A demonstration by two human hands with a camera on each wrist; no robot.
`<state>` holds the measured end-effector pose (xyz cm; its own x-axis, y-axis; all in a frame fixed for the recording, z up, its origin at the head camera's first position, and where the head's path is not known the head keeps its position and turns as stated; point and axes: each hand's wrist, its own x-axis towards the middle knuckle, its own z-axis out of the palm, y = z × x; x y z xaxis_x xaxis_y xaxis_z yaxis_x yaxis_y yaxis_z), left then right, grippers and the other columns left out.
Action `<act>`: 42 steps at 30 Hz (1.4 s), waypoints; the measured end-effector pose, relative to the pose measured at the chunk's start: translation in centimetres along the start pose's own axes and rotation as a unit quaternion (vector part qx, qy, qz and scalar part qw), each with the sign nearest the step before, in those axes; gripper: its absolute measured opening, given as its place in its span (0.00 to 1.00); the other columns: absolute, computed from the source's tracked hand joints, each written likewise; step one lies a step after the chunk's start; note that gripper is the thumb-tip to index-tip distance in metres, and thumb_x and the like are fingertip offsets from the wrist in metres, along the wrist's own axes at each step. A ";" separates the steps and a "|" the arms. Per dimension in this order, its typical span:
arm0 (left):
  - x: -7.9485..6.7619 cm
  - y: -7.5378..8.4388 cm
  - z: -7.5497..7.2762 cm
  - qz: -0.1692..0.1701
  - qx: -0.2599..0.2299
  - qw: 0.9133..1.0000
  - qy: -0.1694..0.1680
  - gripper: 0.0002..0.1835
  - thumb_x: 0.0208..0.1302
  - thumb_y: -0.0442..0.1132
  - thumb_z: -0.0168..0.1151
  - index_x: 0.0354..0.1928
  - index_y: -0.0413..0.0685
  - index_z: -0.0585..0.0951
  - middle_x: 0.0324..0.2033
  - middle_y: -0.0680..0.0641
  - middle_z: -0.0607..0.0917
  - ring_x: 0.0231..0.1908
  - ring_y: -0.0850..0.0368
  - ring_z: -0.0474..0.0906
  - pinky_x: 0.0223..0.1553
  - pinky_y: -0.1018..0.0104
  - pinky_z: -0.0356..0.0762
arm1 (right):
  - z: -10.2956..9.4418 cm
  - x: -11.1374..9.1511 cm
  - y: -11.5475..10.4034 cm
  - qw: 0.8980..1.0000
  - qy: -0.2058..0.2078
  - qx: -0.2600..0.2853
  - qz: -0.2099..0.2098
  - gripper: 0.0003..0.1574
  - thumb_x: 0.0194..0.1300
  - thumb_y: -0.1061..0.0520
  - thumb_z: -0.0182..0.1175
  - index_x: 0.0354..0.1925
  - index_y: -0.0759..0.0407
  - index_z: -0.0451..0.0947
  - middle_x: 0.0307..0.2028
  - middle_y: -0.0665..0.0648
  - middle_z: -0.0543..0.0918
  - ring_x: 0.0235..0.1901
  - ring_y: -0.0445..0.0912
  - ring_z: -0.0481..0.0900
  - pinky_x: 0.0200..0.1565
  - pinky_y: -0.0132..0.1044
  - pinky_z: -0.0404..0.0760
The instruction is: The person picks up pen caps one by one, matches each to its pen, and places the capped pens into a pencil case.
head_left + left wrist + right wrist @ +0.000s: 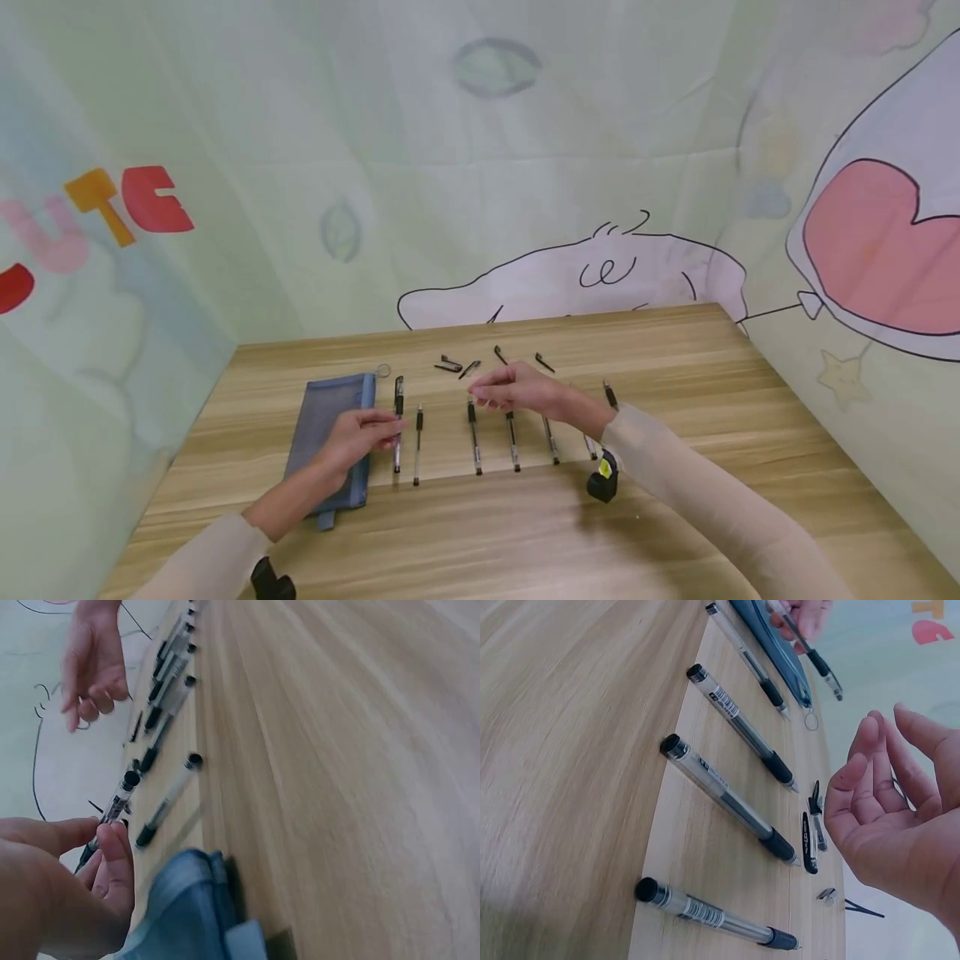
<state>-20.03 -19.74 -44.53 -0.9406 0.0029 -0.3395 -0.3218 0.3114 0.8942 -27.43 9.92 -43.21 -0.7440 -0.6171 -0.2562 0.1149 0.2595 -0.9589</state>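
We note the left hand pinching 1 capped gel pen beside the blue zip pouch; the right hand, loosely curved, empty, hovers near uncapped gel pens.

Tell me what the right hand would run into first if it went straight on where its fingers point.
Probably the capped pen held in the left hand: the right hand points roughly toward it. Depth is unclear, so it might pass the pen by.

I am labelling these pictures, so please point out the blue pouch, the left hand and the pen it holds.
Blue pouch (319, 421), head view: its flat upper side.
Left hand (358, 437), head view: middle of the hand.
Held pen (818, 662), right wrist view: its dark grip.
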 end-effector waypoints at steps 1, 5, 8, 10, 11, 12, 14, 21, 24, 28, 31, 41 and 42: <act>0.1 -0.2 -0.1 -0.003 0.004 1.000 -0.001 0.19 0.70 0.36 0.66 0.57 0.29 0.80 0.39 0.43 0.90 0.32 0.63 0.84 0.40 0.67 0.85 | 0.0 -0.1 0.1 1.000 -0.001 -0.003 0.000 0.24 0.76 0.53 0.59 0.62 0.67 0.78 0.54 0.67 0.84 0.41 0.42 0.81 0.46 0.35 0.79; 0.4 -0.7 -0.1 -0.002 0.013 1.000 -0.002 0.19 0.69 0.35 0.66 0.56 0.27 0.80 0.41 0.41 0.90 0.32 0.63 0.84 0.39 0.68 0.85 | -0.2 -0.2 0.4 1.000 -0.006 -0.011 0.000 0.25 0.76 0.53 0.59 0.63 0.66 0.77 0.57 0.70 0.82 0.40 0.41 0.80 0.44 0.34 0.77; 0.5 -0.9 0.1 0.005 0.013 1.000 0.006 0.18 0.68 0.34 0.67 0.54 0.26 0.81 0.40 0.39 0.90 0.31 0.63 0.85 0.36 0.69 0.86 | -0.3 -0.3 0.7 1.000 -0.008 -0.009 -0.002 0.24 0.76 0.54 0.59 0.63 0.67 0.76 0.57 0.71 0.82 0.39 0.41 0.79 0.42 0.32 0.77; 0.6 -1.0 0.3 0.007 0.014 1.000 0.013 0.17 0.67 0.33 0.67 0.52 0.26 0.82 0.40 0.38 0.90 0.29 0.63 0.85 0.35 0.70 0.86 | -0.4 -0.4 0.8 1.000 -0.006 -0.004 -0.001 0.24 0.76 0.55 0.59 0.63 0.66 0.77 0.57 0.71 0.82 0.40 0.42 0.79 0.42 0.32 0.77; 0.5 -1.0 0.4 0.009 0.012 1.000 0.016 0.17 0.67 0.33 0.68 0.52 0.26 0.82 0.39 0.38 0.90 0.29 0.63 0.85 0.34 0.70 0.86 | -0.4 -0.4 0.9 1.000 -0.006 -0.001 -0.001 0.24 0.76 0.55 0.59 0.63 0.66 0.77 0.56 0.71 0.82 0.40 0.43 0.79 0.42 0.32 0.77; 0.5 -1.1 0.5 0.010 0.012 1.000 0.021 0.16 0.67 0.32 0.68 0.51 0.26 0.82 0.39 0.38 0.90 0.28 0.63 0.85 0.33 0.70 0.86 | -0.4 -0.5 0.9 1.000 -0.004 0.002 -0.001 0.24 0.75 0.56 0.59 0.63 0.67 0.77 0.56 0.70 0.83 0.40 0.43 0.80 0.42 0.32 0.77; 0.6 -1.2 0.6 0.012 0.014 0.999 0.030 0.15 0.66 0.32 0.68 0.50 0.26 0.82 0.38 0.38 0.91 0.27 0.63 0.85 0.32 0.71 0.85 | -0.4 -0.6 0.9 1.000 -0.001 0.003 -0.001 0.24 0.75 0.55 0.60 0.63 0.67 0.77 0.56 0.70 0.83 0.40 0.43 0.81 0.42 0.32 0.78; 0.9 -2.2 0.7 0.020 0.038 0.998 0.052 0.14 0.63 0.32 0.71 0.47 0.28 0.84 0.32 0.42 0.91 0.23 0.64 0.85 0.29 0.71 0.86 | -0.7 -0.5 1.0 1.000 0.002 -0.005 -0.003 0.24 0.76 0.56 0.59 0.63 0.68 0.76 0.53 0.69 0.84 0.41 0.42 0.82 0.43 0.33 0.79; 0.8 -2.3 0.7 0.025 0.050 0.997 0.061 0.14 0.62 0.32 0.72 0.47 0.29 0.84 0.29 0.44 0.91 0.22 0.63 0.84 0.28 0.70 0.85 | -0.8 -0.5 1.1 1.000 0.003 -0.006 0.000 0.24 0.76 0.55 0.59 0.63 0.67 0.76 0.53 0.68 0.85 0.41 0.43 0.82 0.44 0.34 0.79; 0.8 -2.0 0.7 0.033 0.068 0.995 0.064 0.14 0.61 0.32 0.73 0.45 0.30 0.85 0.26 0.45 0.90 0.21 0.62 0.84 0.25 0.70 0.84 | -1.0 -0.6 1.2 1.000 0.001 0.002 -0.005 0.24 0.76 0.56 0.59 0.63 0.68 0.76 0.49 0.64 0.86 0.41 0.44 0.82 0.43 0.34 0.79; 0.9 -1.7 0.6 0.036 0.073 0.995 0.063 0.13 0.60 0.33 0.73 0.43 0.31 0.84 0.24 0.46 0.90 0.20 0.62 0.84 0.24 0.70 0.84 | -1.2 -0.7 1.1 1.000 -0.001 0.012 -0.012 0.25 0.76 0.57 0.58 0.64 0.70 0.75 0.44 0.58 0.87 0.40 0.43 0.82 0.41 0.33 0.77; 0.9 -1.6 0.6 0.030 0.071 0.995 0.058 0.12 0.58 0.31 0.75 0.39 0.32 0.83 0.21 0.48 0.88 0.19 0.62 0.83 0.24 0.71 0.84 | -1.4 -1.0 0.9 1.000 0.012 0.020 0.002 0.25 0.76 0.56 0.59 0.63 0.71 0.75 0.37 0.51 0.85 0.37 0.42 0.81 0.39 0.32 0.74; 0.9 -1.6 0.5 0.031 0.072 0.995 0.057 0.12 0.58 0.32 0.75 0.39 0.32 0.83 0.22 0.48 0.88 0.19 0.62 0.83 0.24 0.71 0.84 | -1.4 -1.1 0.9 1.000 0.011 0.020 0.000 0.25 0.76 0.56 0.59 0.63 0.71 0.75 0.37 0.51 0.85 0.37 0.42 0.81 0.39 0.32 0.75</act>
<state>-20.25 -19.74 -46.43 -0.9671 -0.0788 -0.2418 -0.2510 0.4475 0.8583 -27.48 11.90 -43.67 -0.7588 -0.5998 -0.2538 0.1412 0.2290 -0.9631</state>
